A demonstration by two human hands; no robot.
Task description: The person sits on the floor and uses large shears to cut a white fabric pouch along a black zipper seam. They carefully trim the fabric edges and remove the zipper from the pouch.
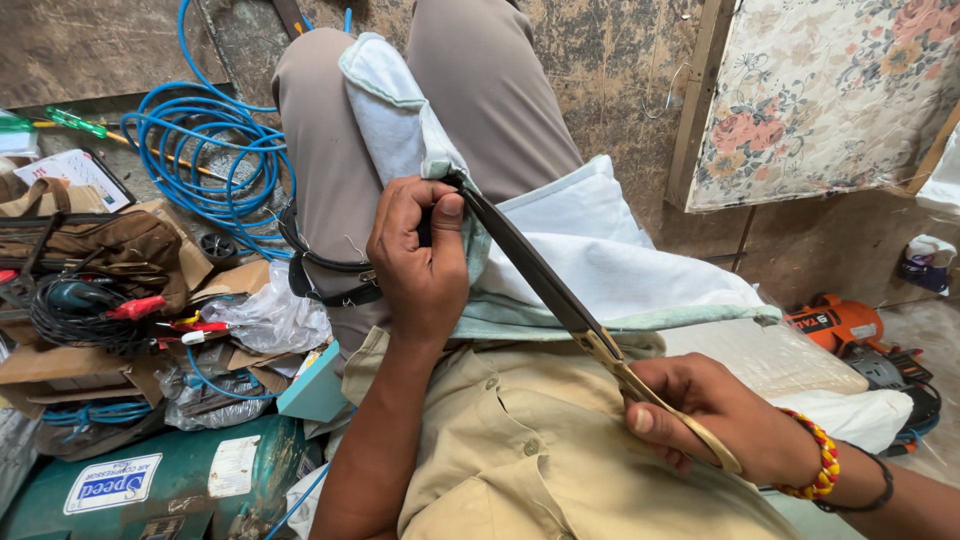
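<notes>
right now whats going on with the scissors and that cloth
A seated person is cutting white cloth draped over their lap. The left hand pinches the folded edge up by the knee, while the right hand works gold-handled scissors, blades pointing into the fold. A blue hose and tools lie on the floor beside them.

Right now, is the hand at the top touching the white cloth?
Touching. The head view shows the left hand pinching the white cloth at its fold, where the scissors held by the right hand meet it.
</notes>
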